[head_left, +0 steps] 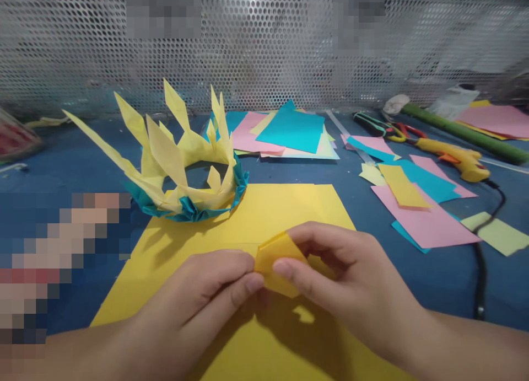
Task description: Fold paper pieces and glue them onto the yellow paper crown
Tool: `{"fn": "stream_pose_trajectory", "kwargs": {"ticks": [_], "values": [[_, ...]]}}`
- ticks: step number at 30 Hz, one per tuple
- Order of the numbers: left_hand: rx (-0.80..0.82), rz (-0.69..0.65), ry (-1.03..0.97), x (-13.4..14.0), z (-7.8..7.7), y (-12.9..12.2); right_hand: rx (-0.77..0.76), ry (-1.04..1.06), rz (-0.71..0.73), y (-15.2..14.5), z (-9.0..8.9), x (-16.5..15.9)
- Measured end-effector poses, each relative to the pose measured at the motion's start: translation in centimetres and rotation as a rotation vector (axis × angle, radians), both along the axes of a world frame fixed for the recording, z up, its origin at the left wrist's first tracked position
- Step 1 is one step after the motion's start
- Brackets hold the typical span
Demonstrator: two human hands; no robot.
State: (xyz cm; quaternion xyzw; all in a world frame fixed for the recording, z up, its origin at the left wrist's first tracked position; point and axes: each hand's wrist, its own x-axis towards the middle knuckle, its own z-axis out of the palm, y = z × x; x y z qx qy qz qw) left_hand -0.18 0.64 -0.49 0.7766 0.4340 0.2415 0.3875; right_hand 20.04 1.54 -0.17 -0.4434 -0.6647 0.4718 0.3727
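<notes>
A small folded piece of yellow paper (285, 259) is pinched between my two hands, above a large yellow sheet (306, 210). My left hand (215, 293) grips its left corner between thumb and fingers. On the right side, my right hand (347, 271) holds it, thumb on the near face and index finger along the top edge. The fingertips behind the paper are hidden. Beyond my left hand stands a paper crown (177, 191), pale yellow with tall pointed tips and blue folded pieces around its base. It rests partly on the yellow sheet.
A stack of coloured paper (293, 128) lies at the back. To the right are pink sheets (421, 221), a yellow glue gun (450, 152) with a black cord (479, 271), scissors (399, 133) and a green stick (463, 130). Perforated metal (264, 55) closes the back of the blue table.
</notes>
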Motion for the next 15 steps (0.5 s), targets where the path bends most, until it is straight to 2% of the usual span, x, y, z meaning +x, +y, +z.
{"fn": "stream_pose_trajectory", "kwargs": {"ticks": [5, 8, 12, 15], "values": [[0.163, -0.069, 0.070, -0.02, -0.33, -0.12, -0.171, 0.118, 0.045, 0.29, -0.11, -0.15], [0.203, -0.089, 0.061, 0.04, -0.06, -0.10, -0.196, 0.134, 0.039, 0.27, -0.07, -0.11], [0.057, -0.141, 0.030, -0.26, 0.11, -0.47, -0.105, 0.082, 0.015, 0.10, 0.13, 0.09], [-0.070, -0.032, -0.102, -0.72, -0.07, -0.76, -0.020, 0.078, 0.079, 0.07, 0.20, 0.14]]}}
